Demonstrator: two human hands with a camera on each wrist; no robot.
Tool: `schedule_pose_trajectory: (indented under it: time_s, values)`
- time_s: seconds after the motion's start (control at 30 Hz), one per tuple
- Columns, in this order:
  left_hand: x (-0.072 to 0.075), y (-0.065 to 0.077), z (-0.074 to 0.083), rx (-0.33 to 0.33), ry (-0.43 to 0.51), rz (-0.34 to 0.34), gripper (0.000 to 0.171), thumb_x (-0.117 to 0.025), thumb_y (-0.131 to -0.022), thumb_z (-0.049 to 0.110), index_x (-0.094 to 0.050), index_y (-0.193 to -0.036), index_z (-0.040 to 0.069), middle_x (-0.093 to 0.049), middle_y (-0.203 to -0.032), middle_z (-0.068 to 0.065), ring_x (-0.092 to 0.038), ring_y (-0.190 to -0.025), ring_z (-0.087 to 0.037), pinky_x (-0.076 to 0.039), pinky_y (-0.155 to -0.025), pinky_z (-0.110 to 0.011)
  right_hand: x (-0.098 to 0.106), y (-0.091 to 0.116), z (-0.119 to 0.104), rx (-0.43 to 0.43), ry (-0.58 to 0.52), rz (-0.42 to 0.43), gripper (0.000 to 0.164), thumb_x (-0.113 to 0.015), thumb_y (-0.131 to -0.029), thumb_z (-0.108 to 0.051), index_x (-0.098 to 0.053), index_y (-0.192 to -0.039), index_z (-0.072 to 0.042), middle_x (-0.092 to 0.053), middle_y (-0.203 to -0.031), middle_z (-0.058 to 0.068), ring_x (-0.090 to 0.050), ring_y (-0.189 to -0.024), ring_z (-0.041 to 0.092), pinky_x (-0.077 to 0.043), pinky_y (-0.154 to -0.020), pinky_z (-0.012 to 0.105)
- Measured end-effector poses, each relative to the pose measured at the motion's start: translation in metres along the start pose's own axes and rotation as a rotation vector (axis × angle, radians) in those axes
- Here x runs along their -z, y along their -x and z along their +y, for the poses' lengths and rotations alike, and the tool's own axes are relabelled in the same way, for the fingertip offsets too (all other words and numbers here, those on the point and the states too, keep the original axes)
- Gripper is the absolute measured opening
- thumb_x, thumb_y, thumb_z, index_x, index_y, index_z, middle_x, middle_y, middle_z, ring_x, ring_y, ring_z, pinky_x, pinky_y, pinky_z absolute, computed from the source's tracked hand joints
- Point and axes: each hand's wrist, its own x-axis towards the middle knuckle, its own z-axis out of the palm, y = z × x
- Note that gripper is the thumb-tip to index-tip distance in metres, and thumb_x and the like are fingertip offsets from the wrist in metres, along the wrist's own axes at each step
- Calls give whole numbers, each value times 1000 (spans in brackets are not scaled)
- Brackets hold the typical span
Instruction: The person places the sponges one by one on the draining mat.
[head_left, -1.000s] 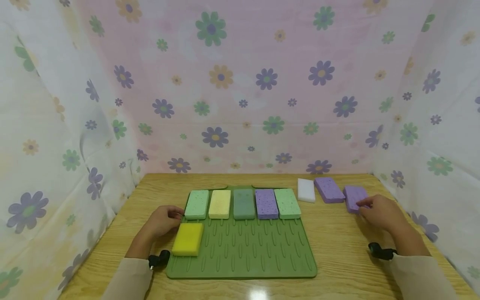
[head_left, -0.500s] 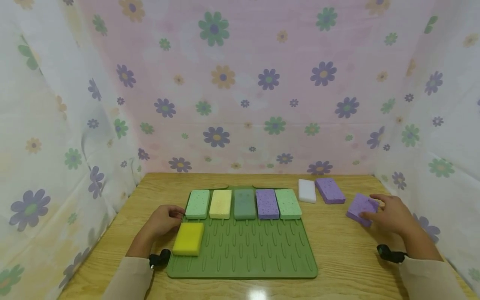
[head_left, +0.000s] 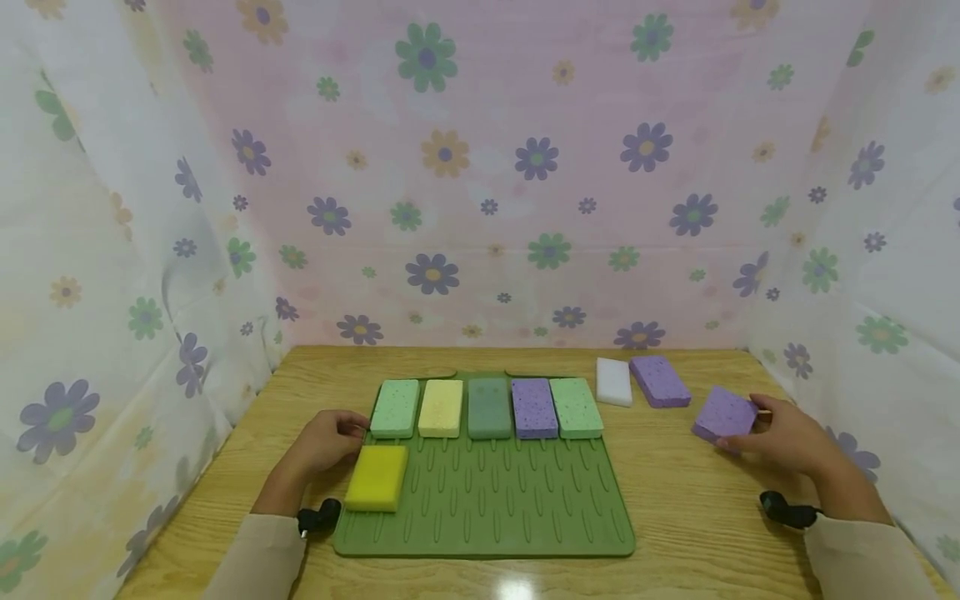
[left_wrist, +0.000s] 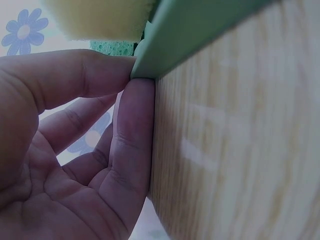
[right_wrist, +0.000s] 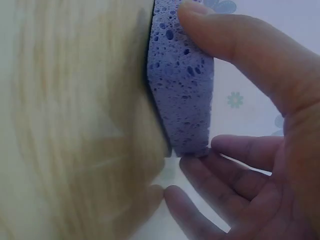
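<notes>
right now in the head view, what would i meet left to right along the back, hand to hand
Left hand, mint sponge, cream sponge, grey-green sponge, purple sponge, second mint sponge, white block, second purple sponge, third purple sponge, right hand.

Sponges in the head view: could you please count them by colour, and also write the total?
Purple sponges: 3
Light green sponges: 2
Pale yellow sponge: 1
Bright yellow sponge: 1
Grey-green sponge: 1
White sponge: 1
Total: 9
</notes>
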Motion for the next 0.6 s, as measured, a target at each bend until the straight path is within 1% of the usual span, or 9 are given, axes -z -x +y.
schedule_pose_trajectory:
  time_s: [0.1,0.13,0.27,0.43,0.6]
  values:
    - [1,-1,0,7,-1,3,28,-67,-93,3,-72,-120,3,-70,-110,-11,-64,-100,-23,-57,-81,-34,3,-2,-2,-15,16,-2,120,-80,-86,-53,-18,-150,27,-44,-141,49,-52,-124,61,-54,-91,63]
    - [1,-1,0,-1,-8,-1,28,-67,-93,3,-72,-121,2,-70,-110,-12,-64,-100,-24,-57,-81,-35,4,-2,-2,-19,23,0,120,-80,-86,-54,-19,-150,26,-44,-141,49,-52,-124,62,-54,-90,64]
    - [0,-2,0,4,-13,2,28,-67,-94,4,-73,-121,3,-70,-109,-12,-64,-100,-23,-57,-82,-35,5,-3,-4,-23,61,21,119,-79,-85,-59,-24,-152,22,-44,-142,48,-49,-124,63,-52,-89,66]
    - [1,0,0,1,-16,3,28,-68,-94,4,-72,-121,2,-69,-109,-12,-63,-99,-23,-57,-82,-36,8,0,-9,-13,77,28,114,-78,-86,-57,-28,-151,22,-43,-142,48,-49,-124,64,-52,-88,68]
    - [2,1,2,-6,-19,-2,29,-68,-94,4,-72,-122,2,-69,-110,-12,-63,-99,-23,-57,-82,-37,11,1,-15,-21,78,24,113,-78,-87,-58,-29,-151,20,-42,-143,48,-47,-124,64,-51,-88,67]
